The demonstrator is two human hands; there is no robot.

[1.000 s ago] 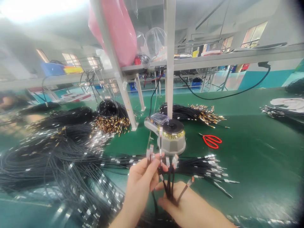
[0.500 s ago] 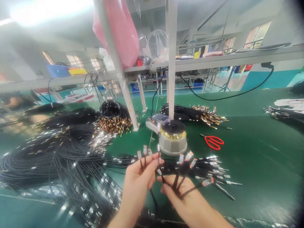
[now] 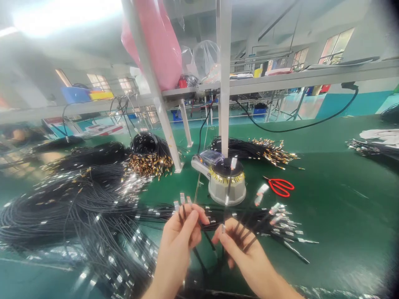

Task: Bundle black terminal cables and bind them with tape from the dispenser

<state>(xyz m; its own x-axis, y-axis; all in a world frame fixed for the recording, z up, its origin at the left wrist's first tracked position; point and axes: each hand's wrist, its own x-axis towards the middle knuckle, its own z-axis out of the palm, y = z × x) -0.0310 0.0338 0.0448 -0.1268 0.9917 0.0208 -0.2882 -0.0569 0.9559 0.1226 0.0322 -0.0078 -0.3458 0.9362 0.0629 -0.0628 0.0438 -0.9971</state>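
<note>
Black silver-tipped cables (image 3: 182,198) sit pinched in left hand (image 3: 179,236) and right hand (image 3: 243,249), seemingly divided despite blur, a black cable heap (image 3: 87,195) untouched lower left.

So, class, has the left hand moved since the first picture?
Yes: judged against the vertical white post, the left hand has shifted leftward in the view.

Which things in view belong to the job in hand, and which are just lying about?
In the job:
- left-hand cables, in the left hand
- right-hand cables, in the right hand
- silver-ended bundle, probably related

Apparently lying about, untouched:
- red-handled scissors
- grey machine
- gold-ended coil
- pink bag
</note>
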